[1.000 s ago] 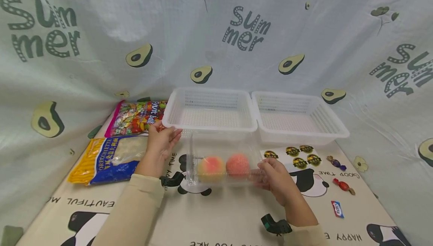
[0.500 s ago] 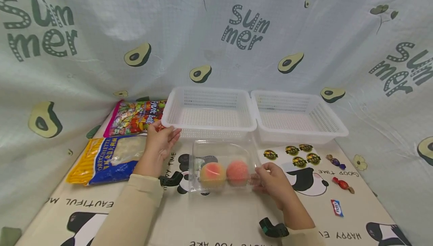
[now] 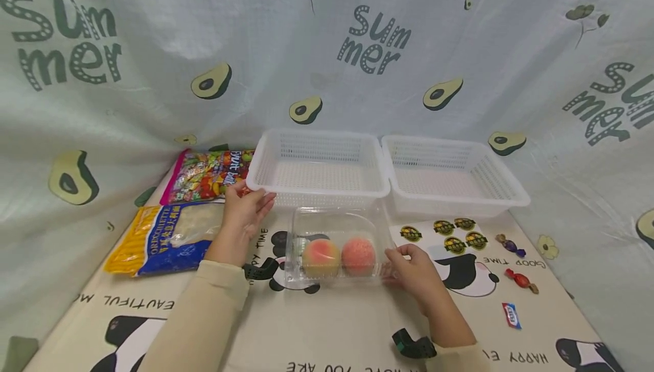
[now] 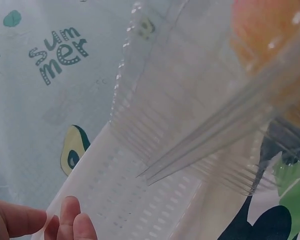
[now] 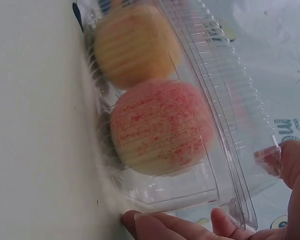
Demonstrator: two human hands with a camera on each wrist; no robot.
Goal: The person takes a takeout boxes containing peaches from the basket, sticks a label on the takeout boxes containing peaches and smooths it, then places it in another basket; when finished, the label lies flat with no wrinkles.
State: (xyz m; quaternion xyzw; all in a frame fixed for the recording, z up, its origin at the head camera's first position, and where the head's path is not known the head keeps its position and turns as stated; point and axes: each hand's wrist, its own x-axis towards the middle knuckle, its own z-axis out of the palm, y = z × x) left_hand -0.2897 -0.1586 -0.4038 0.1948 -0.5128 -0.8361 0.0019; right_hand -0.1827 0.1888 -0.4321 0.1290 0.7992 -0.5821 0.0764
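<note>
Thin clamshell box (image 3: pixel 334 247) with two peaches (image 3: pixel 339 256), centre frame: light, flexible, slippery.
Right hand (image 3: pixel 415 270) fingers (image 5: pixel 157 225) pinched its right end; left hand (image 3: pixel 244 213) fingers lay loosely spread against the basket (image 3: pixel 317 190) corner.

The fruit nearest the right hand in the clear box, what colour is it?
The fruit is pale yellow speckled with red-pink, clearest in the right wrist view.

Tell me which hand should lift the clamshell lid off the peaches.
Right, probably. The right hand already pinches the clear clamshell at its right end by the peaches, while the left hand rests on the left basket rim.
</note>
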